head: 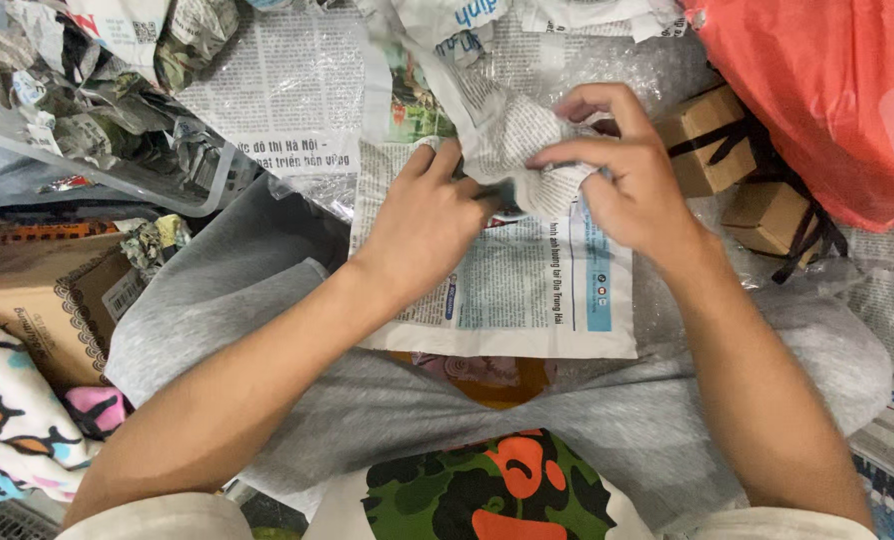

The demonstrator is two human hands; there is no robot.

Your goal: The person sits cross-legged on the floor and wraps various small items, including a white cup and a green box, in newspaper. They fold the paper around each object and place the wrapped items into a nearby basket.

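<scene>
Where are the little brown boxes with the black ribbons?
In the head view, the two brown boxes sit upper right, just past the right hand, beside the red plastic bag.

We think this is a packing spot in a home, down on the floor. We see newspaper sheets (297, 90) spread all around, bubble wrap (607, 60), small cardboard boxes tied with black ribbon (707, 135), a clear bag of crumpled paper (87, 110), and a big brown carton (47, 300).

Grey trousers (387, 400), green camouflage shirt (487, 495)
</scene>
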